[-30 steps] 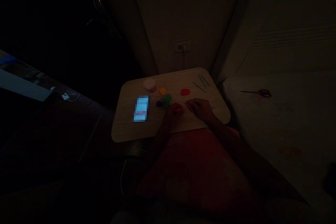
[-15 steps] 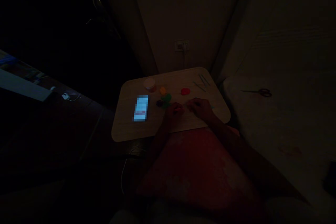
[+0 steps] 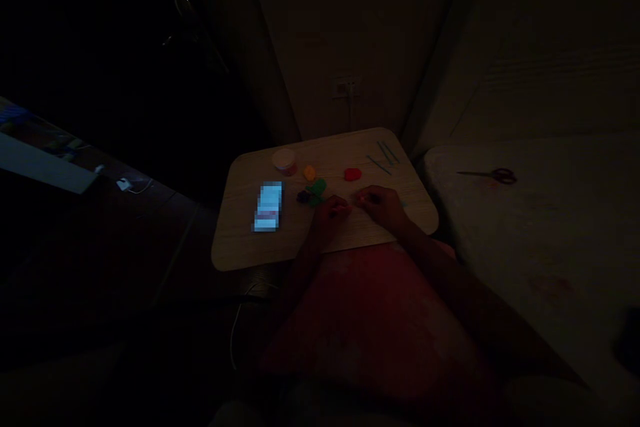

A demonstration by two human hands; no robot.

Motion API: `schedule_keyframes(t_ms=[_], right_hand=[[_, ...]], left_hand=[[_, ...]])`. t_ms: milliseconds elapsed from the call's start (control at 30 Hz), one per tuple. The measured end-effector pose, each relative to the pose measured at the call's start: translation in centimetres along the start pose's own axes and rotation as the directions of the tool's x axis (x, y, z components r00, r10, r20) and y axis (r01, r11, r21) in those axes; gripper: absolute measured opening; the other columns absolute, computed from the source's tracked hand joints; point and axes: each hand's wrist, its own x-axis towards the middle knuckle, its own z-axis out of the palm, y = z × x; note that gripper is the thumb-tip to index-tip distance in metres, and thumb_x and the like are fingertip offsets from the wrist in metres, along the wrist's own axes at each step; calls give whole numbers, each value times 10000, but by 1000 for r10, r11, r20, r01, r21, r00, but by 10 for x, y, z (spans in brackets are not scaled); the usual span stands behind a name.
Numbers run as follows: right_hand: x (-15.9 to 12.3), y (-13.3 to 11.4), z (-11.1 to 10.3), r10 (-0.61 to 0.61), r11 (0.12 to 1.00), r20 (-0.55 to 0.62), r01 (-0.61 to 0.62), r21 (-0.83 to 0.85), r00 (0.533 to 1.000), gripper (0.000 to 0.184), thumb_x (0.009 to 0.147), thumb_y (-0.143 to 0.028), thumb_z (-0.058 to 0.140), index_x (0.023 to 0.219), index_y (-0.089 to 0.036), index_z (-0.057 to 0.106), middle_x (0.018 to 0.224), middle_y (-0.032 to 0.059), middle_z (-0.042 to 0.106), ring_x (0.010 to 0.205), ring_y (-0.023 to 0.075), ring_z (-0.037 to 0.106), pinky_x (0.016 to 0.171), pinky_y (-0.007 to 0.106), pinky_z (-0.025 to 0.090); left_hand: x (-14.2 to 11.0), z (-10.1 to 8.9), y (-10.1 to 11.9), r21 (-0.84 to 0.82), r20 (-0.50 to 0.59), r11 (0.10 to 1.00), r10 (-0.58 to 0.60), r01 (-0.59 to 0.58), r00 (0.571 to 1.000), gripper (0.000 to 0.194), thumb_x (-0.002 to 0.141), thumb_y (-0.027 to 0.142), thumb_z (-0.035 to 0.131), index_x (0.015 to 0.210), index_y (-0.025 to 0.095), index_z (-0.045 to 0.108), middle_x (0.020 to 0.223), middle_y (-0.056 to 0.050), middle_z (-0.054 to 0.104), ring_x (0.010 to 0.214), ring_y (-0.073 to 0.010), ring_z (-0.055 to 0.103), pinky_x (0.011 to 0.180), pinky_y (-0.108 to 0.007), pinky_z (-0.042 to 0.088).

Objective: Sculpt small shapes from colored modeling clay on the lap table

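Observation:
Over the near part of a small wooden table, my left hand has its fingers curled together, with a small reddish bit at the fingertips too dim to name. Close to its right, my right hand is closed in a pinch; what its fingers hold, if anything, I cannot make out. Left of my hands lie a green lump and a dark purple lump. Behind them sit an orange lump and a red lump. Thin greenish strips lie at the table's far right.
A lit phone lies on the table's left side, with a round lidded tub behind it. Scissors rest on a pale surface to the right. A wall socket with a plugged-in cable is behind the table. The room is very dark.
The fingertips of my two hands have drawn slightly apart, the right hand's fingers curling a little more. The things on the table have stayed in place.

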Motion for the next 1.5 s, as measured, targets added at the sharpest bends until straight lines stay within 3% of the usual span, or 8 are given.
schedule_keyframes(t_ms=[233, 433, 667, 933, 1133, 1267, 1500], right_hand=[[1, -2, 1, 45, 999, -88, -45, 5, 995, 187, 743, -333, 760, 852, -184, 733, 758, 44, 740, 677, 181, 650, 622, 281, 488], [0, -7, 0, 25, 999, -35, -24, 44, 999, 285, 896, -382, 631, 681, -197, 660, 610, 16, 653, 596, 157, 578, 619, 282, 459], [1, -1, 0, -31, 999, -88, 29, -23, 996, 193, 870, -359, 664, 911, -185, 737, 866, 60, 760, 743, 184, 656, 686, 292, 498], [1, 0, 1, 4, 997, -16, -2, 75, 1000, 307, 951, -411, 579, 1046, -177, 756, 832, 64, 761, 676, 177, 663, 646, 290, 505], [1, -7, -1, 2, 1000, 24, -2, 8, 1000, 323, 961, -395, 549, 918, -175, 781, 742, 46, 735, 621, 171, 639, 653, 292, 501], [1, -7, -1, 6, 1000, -9, -6, 4, 1000, 280, 927, -390, 589, 909, -180, 773, 757, 53, 743, 654, 181, 654, 643, 291, 506], [-1, -2, 1, -24, 1000, -6, 24, -5, 1000, 277, 891, -379, 659, 1052, -183, 770, 999, 93, 796, 853, 215, 727, 773, 331, 562]], left_hand=[[0, 1, 0, -40, 16, 999, -15, 16, 1000, 214, 825, 379, 684, 816, 169, 637, 701, 24, 565, 664, -121, 488, 600, -229, 361], [-1, 1, 0, -53, 9, 999, 7, -7, 1000, 207, 839, 371, 681, 814, 171, 632, 711, 25, 565, 663, -116, 487, 607, -227, 366], [0, 0, -2, -19, 8, 1000, 13, -13, 1000, 208, 847, 374, 671, 816, 172, 633, 734, 15, 594, 692, -127, 518, 631, -232, 398], [-1, 0, -1, -19, 16, 1000, 2, -1, 1000, 205, 844, 375, 673, 829, 172, 643, 750, 12, 610, 699, -127, 525, 630, -230, 398], [0, 0, -3, -8, 18, 1000, 11, -11, 1000, 197, 856, 370, 660, 840, 174, 647, 754, 11, 613, 705, -129, 528, 637, -234, 400], [0, 0, -2, -5, 16, 1000, 8, -7, 1000, 213, 850, 385, 659, 821, 174, 635, 759, 11, 609, 710, -128, 525, 654, -238, 400], [-1, 0, -3, -5, 14, 1000, -8, 8, 1000, 209, 845, 383, 663, 838, 176, 637, 746, 14, 598, 704, -130, 522, 639, -230, 398]])
